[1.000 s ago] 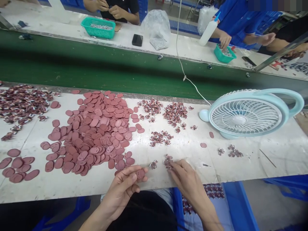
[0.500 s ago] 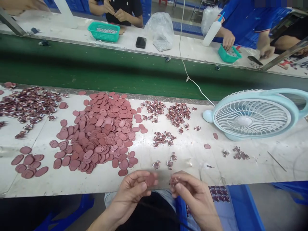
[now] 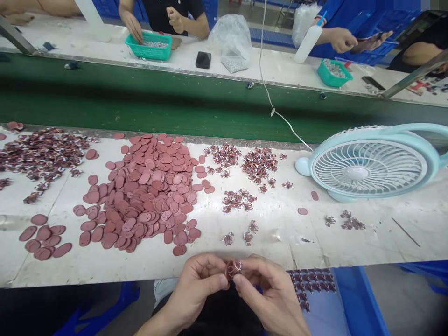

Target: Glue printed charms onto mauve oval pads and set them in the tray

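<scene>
Near the table's front edge my two hands meet, thumbs and fingers pinched. My left hand (image 3: 201, 289) is closed on a reddish oval disc (image 3: 229, 269), seen nearly edge-on. Against its face my right hand (image 3: 268, 289) presses a small brown-and-white curled piece (image 3: 237, 267); fingertips hide part of both. Beyond my hands lie a few loose curled pieces (image 3: 228, 239), with larger clusters of them (image 3: 259, 163) farther back. Left of these spreads a big heap of the same oval discs (image 3: 147, 191).
A light-blue fan (image 3: 367, 168) stands at the right, its white cord (image 3: 289, 123) running up past the green divider (image 3: 140, 102). Below the table edge, a blue tray (image 3: 362, 298) holds rows of brown pieces (image 3: 315, 280). Two co-workers sit opposite, beside green baskets (image 3: 149, 51).
My hands have come together, bringing the curled piece against the oval disc. Across the table, one co-worker's hand has moved to a green basket, and the other's hands have lifted away from theirs.
</scene>
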{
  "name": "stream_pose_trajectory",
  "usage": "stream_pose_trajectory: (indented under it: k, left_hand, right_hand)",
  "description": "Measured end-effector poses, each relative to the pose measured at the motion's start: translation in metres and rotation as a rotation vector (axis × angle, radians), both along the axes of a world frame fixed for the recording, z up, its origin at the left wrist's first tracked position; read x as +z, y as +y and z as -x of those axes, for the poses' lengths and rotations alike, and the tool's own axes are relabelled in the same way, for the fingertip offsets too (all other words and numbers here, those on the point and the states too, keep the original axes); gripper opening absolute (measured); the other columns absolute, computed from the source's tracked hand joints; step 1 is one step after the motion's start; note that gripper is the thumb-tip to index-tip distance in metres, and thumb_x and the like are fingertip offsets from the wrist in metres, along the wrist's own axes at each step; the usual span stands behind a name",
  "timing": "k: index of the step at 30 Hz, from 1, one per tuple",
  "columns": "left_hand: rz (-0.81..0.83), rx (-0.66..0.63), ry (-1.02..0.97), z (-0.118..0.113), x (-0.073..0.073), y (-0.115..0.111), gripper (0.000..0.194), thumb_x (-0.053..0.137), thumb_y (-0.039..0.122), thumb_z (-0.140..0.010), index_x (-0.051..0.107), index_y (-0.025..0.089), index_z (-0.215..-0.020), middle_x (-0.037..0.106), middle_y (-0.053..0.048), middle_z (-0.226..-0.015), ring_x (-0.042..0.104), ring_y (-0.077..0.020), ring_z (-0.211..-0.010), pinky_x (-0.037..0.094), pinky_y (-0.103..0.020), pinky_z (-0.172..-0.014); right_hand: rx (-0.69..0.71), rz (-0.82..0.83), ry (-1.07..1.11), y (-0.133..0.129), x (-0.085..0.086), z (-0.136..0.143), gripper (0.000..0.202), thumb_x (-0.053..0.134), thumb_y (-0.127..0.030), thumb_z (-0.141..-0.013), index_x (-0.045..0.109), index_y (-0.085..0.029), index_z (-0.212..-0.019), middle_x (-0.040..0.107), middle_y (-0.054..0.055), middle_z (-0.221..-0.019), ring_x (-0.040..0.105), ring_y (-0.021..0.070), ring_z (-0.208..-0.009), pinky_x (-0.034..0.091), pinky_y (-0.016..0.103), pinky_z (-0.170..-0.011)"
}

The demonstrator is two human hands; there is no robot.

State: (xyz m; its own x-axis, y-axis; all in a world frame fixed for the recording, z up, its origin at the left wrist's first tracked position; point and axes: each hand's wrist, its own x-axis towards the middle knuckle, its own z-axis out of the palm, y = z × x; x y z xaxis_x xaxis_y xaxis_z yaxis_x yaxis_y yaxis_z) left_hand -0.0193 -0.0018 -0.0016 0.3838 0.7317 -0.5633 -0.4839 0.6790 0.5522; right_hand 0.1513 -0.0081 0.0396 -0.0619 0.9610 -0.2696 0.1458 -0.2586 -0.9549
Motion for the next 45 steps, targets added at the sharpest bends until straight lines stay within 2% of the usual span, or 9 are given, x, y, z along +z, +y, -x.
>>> stream_pose_trajectory:
  k: [9, 20, 25, 29, 32, 34, 37, 43, 45]
  left_hand:
    - [-0.067, 0.022, -0.035, -0.006, 0.004, 0.000, 0.016, 0.082, 0.025, -0.076, 0.076, 0.018, -0.063, 0.076, -0.004, -0.071, 0.067, -0.0183, -0.069, 0.051, -0.030, -0.071]
    - [-0.119, 0.058, 0.042, -0.012, 0.007, -0.001, 0.016, 0.082, 0.026, -0.076, 0.076, 0.019, -0.063, 0.074, -0.003, -0.069, 0.066, -0.0184, -0.071, 0.052, -0.031, -0.074]
    - [-0.147, 0.073, 0.094, -0.015, 0.002, -0.003, 0.015, 0.079, 0.024, -0.079, 0.076, 0.018, -0.065, 0.079, -0.007, -0.097, 0.067, -0.0178, -0.073, 0.053, -0.031, -0.074]
    - [-0.203, 0.035, 0.208, -0.003, 0.000, -0.004, 0.006, 0.080, 0.025, -0.077, 0.081, 0.022, -0.082, 0.075, -0.011, -0.120, 0.072, -0.0237, -0.086, 0.056, -0.032, -0.073]
    - [-0.409, -0.080, 0.523, 0.023, 0.004, 0.010, 0.014, 0.080, 0.026, -0.078, 0.082, 0.025, -0.091, 0.074, -0.012, -0.123, 0.069, -0.0304, -0.106, 0.055, -0.038, -0.090]
    - [-0.593, -0.154, 0.808, 0.043, 0.005, 0.027, 0.018, 0.079, 0.025, -0.078, 0.083, 0.028, -0.095, 0.075, -0.010, -0.120, 0.065, -0.0308, -0.112, 0.047, -0.040, -0.104]
    - [-0.726, -0.255, 0.992, 0.066, -0.001, 0.052, 0.026, 0.082, 0.026, -0.074, 0.082, 0.031, -0.099, 0.077, -0.008, -0.117, 0.060, -0.0325, -0.118, 0.032, -0.042, -0.116]
    - [-1.075, -0.604, 1.204, 0.080, -0.021, 0.077, 0.023, 0.072, 0.034, -0.082, 0.079, 0.033, -0.103, 0.079, -0.005, -0.113, 0.064, -0.0335, -0.110, 0.042, -0.040, -0.104]
    - [-1.065, -0.565, 1.178, 0.081, -0.021, 0.083, 0.022, 0.077, 0.036, -0.077, 0.080, 0.034, -0.098, 0.080, -0.004, -0.106, 0.067, -0.0336, -0.103, 0.048, -0.040, -0.095]
  right_hand:
    - [0.021, 0.147, 0.072, 0.004, 0.000, -0.004, 0.013, 0.074, -0.033, -0.081, 0.077, -0.025, -0.091, 0.076, 0.001, -0.075, 0.069, 0.0126, -0.062, 0.058, 0.022, -0.060]
    - [-0.074, 0.014, 0.165, -0.005, -0.011, -0.003, 0.014, 0.074, -0.025, -0.081, 0.076, -0.030, -0.094, 0.075, -0.001, -0.078, 0.071, 0.0133, -0.062, 0.061, 0.024, -0.060]
    - [-0.149, 0.038, 0.259, -0.007, -0.019, 0.005, 0.015, 0.074, -0.029, -0.082, 0.077, -0.031, -0.097, 0.075, 0.000, -0.080, 0.071, 0.0139, -0.064, 0.062, 0.025, -0.061]
    - [-0.203, 0.132, 0.372, -0.014, -0.035, 0.002, 0.015, 0.073, -0.034, -0.083, 0.077, -0.031, -0.097, 0.076, -0.001, -0.073, 0.070, 0.0138, -0.063, 0.062, 0.026, -0.062]
    - [-0.307, 0.156, 0.426, -0.030, -0.053, -0.015, 0.016, 0.075, -0.035, -0.080, 0.077, -0.032, -0.095, 0.078, 0.000, -0.078, 0.071, 0.0166, -0.060, 0.062, 0.029, -0.056]
    - [-0.397, 0.150, 0.422, -0.044, -0.064, -0.034, 0.016, 0.076, -0.037, -0.078, 0.077, -0.032, -0.093, 0.078, 0.003, -0.079, 0.071, 0.0196, -0.058, 0.062, 0.032, -0.050]
    - [-0.556, 0.166, 0.326, -0.066, -0.075, -0.067, 0.014, 0.075, -0.039, -0.077, 0.078, -0.033, -0.089, 0.076, 0.005, -0.073, 0.069, 0.0233, -0.056, 0.060, 0.037, -0.045]
    - [-0.797, 0.152, -0.001, -0.115, -0.076, -0.132, 0.017, 0.066, -0.042, -0.085, 0.073, -0.029, -0.094, 0.074, 0.006, -0.074, 0.070, 0.0255, -0.061, 0.061, 0.042, -0.054]
    - [-0.896, 0.123, -0.108, -0.136, -0.083, -0.156, 0.020, 0.063, -0.043, -0.088, 0.070, -0.027, -0.097, 0.075, 0.008, -0.087, 0.072, 0.0251, -0.067, 0.062, 0.041, -0.059]
